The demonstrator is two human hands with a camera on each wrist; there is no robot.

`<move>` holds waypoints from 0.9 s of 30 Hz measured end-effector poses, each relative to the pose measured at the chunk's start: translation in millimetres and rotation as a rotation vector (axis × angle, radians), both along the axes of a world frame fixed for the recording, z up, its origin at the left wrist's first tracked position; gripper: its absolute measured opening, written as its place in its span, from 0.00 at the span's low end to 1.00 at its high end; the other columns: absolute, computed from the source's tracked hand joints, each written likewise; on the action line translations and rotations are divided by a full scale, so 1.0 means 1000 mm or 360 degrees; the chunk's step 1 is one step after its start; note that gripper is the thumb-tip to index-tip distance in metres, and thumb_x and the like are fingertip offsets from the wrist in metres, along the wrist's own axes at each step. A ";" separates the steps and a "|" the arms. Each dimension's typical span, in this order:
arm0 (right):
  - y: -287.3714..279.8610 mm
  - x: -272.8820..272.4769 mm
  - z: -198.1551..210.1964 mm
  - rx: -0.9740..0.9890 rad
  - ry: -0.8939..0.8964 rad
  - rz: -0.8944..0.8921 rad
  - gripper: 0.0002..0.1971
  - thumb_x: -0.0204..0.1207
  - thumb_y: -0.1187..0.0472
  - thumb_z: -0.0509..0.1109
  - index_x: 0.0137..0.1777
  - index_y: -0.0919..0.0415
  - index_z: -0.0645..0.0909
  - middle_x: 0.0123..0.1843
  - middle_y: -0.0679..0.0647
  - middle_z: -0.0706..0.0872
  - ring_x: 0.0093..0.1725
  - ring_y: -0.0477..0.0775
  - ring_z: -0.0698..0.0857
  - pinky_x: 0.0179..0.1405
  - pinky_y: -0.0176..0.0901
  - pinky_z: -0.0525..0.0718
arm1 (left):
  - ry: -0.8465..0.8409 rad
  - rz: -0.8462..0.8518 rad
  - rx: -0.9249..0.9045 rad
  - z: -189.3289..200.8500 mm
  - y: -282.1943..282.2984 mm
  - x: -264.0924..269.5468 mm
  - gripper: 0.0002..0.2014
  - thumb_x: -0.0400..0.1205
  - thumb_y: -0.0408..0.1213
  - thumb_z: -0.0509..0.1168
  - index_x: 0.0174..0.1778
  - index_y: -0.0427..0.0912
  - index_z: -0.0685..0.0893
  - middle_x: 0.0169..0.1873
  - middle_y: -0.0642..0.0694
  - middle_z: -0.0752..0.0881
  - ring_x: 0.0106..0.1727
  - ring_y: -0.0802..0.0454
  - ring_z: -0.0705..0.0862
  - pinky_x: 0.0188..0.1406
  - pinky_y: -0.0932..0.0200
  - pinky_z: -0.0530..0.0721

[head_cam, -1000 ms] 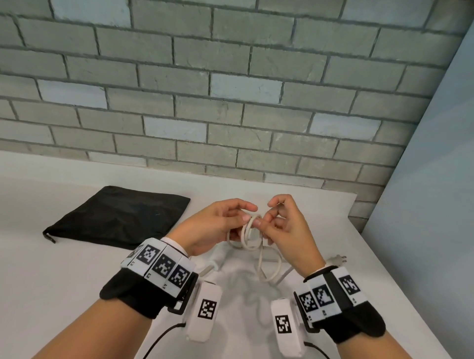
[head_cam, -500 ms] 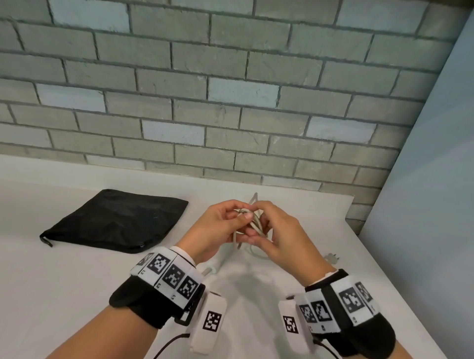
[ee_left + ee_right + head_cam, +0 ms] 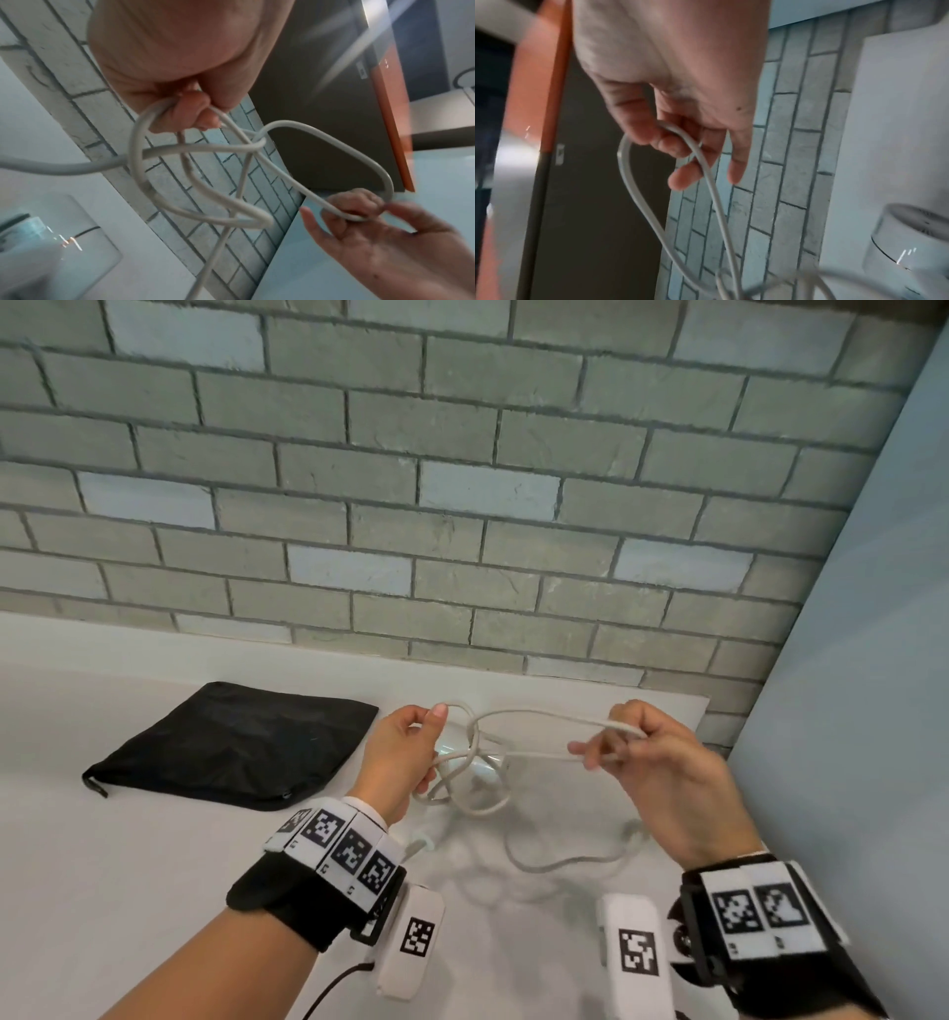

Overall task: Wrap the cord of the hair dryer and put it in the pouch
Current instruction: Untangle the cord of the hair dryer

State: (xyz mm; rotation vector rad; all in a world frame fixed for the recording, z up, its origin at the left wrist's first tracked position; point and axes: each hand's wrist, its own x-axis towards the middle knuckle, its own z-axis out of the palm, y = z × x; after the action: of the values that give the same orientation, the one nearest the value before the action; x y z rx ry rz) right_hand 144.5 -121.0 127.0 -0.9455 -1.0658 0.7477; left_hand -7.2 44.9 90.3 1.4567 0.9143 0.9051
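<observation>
The white cord (image 3: pixel 539 717) is stretched in the air between both hands. My left hand (image 3: pixel 431 717) pinches a small bundle of loops (image 3: pixel 144 162) between thumb and fingers. My right hand (image 3: pixel 611 748) holds one long loop (image 3: pixel 628 172) hooked round its curled fingers (image 3: pixel 672 146), drawn out to the right. Below the hands the white hair dryer (image 3: pixel 480 765) lies on the table, mostly hidden by cord; its round end (image 3: pixel 911 233) shows in the right wrist view. The slack cord trails to the plug (image 3: pixel 634 832). The black pouch (image 3: pixel 231 747) lies flat to the left.
The white table (image 3: pixel 128 865) runs back to a grey brick wall (image 3: pixel 462 505). A pale blue panel (image 3: pixel 862 660) stands along the table's right edge, close to my right hand.
The hands were together over the coil; now they have moved apart. The right hand has pulled a long loop out to the right, while the left keeps the bundle.
</observation>
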 end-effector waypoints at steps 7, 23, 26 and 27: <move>-0.005 0.029 -0.016 -0.0166 0.0020 -0.0244 0.23 0.55 0.38 0.77 0.33 0.58 0.80 0.22 0.50 0.78 0.32 0.53 0.87 0.48 0.48 0.88 | 0.0131 0.0204 0.0246 -0.013 0.013 -0.006 0.14 0.83 0.48 0.55 0.34 0.45 0.71 0.26 0.45 0.72 0.21 0.51 0.70 0.14 0.64 0.69; 0.029 0.011 -0.041 -0.0231 -0.1538 -0.0983 0.25 0.75 0.68 0.67 0.71 0.53 0.71 0.67 0.52 0.72 0.61 0.55 0.77 0.61 0.50 0.77 | 0.0212 0.0178 0.0799 -0.015 -0.006 0.007 0.13 0.82 0.45 0.59 0.35 0.41 0.73 0.20 0.52 0.69 0.23 0.56 0.68 0.23 0.71 0.70; 0.045 -0.017 -0.033 -0.0283 -0.1758 -0.0513 0.26 0.77 0.67 0.64 0.73 0.48 0.67 0.67 0.44 0.73 0.55 0.41 0.71 0.57 0.34 0.70 | 0.0184 0.0142 0.0845 -0.018 -0.011 0.012 0.13 0.82 0.45 0.60 0.35 0.42 0.73 0.19 0.53 0.70 0.23 0.57 0.68 0.23 0.72 0.70; 0.049 -0.020 -0.034 -0.0353 -0.1812 -0.0451 0.25 0.77 0.66 0.64 0.73 0.49 0.67 0.64 0.46 0.76 0.52 0.40 0.72 0.55 0.32 0.69 | 0.0170 0.0143 0.0848 -0.019 -0.011 0.012 0.13 0.82 0.45 0.60 0.34 0.42 0.73 0.19 0.53 0.70 0.23 0.57 0.68 0.22 0.72 0.70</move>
State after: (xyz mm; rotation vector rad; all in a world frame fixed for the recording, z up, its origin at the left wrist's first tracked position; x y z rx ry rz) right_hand 124.9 -72.3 93.5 -1.7516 -1.7759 0.0191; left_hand 4.7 34.0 71.7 1.9425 0.8579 1.2084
